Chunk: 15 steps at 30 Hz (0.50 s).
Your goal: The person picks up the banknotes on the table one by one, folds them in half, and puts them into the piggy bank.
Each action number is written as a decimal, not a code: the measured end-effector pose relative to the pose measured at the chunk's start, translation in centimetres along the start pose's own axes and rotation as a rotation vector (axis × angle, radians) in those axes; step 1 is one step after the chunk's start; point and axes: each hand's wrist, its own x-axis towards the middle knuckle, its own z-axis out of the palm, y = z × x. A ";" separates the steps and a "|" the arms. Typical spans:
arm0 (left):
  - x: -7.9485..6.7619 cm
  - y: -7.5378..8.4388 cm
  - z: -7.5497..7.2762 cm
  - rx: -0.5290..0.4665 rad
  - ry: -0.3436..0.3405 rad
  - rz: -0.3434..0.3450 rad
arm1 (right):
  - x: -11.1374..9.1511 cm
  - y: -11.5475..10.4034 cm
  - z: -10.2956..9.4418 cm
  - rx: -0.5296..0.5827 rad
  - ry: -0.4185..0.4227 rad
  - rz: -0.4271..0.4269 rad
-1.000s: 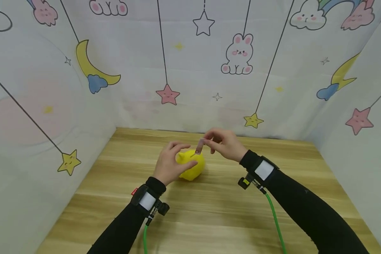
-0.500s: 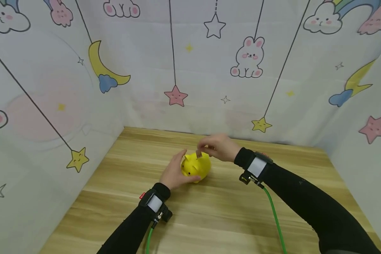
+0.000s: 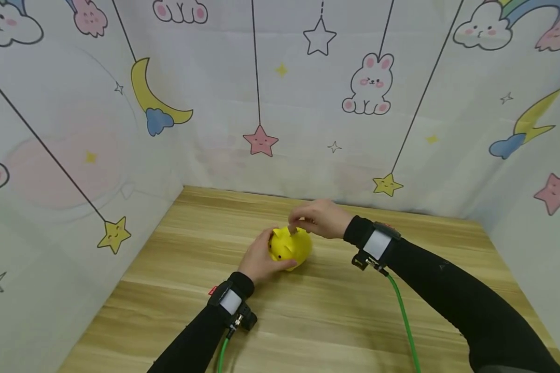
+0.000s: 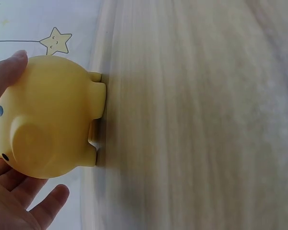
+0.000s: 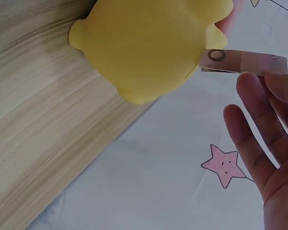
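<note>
A yellow piggy bank [image 3: 301, 249] stands on its feet on the wooden table, its snout toward my left hand [image 3: 260, 260]. That hand grips it around the face, thumb on one side and fingers on the other, as the left wrist view of the piggy bank [image 4: 57, 115] shows. Over its back, my right hand [image 3: 324, 219] pinches a narrow folded banknote [image 3: 292, 229] between thumb and fingers. In the right wrist view the far end of the banknote [image 5: 252, 62] meets the top of the piggy bank; the slot itself is hidden.
The wood-grain table [image 3: 336, 311] is bordered at the back and sides by a white cloth [image 3: 205, 93] printed with stars, moons and rabbits. Both wrists carry black straps with small cameras, and green cables [image 3: 403, 311] trail from them.
My left hand has moved from hovering over the piggy bank to gripping its face, which now shows more. My right hand has lowered the banknote to the top of the piggy bank.
</note>
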 end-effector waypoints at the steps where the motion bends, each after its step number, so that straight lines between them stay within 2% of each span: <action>1: 0.0 0.0 0.0 -0.004 -0.001 -0.003 | 0.1 0.0 -0.1 -0.003 -0.018 0.000; 4: 0.1 -0.1 0.0 -0.012 0.000 -0.007 | 0.5 0.1 0.0 -0.002 -0.070 0.011; 7: 0.1 -0.1 0.0 -0.011 0.004 -0.011 | 0.4 0.4 0.3 0.047 -0.085 0.063; 12: 0.1 0.0 0.0 -0.001 -0.012 -0.018 | -0.7 1.0 1.3 0.155 -0.012 0.203; 15: 0.0 0.1 -0.1 -0.005 -0.011 -0.027 | -1.4 1.1 2.0 0.184 0.030 0.247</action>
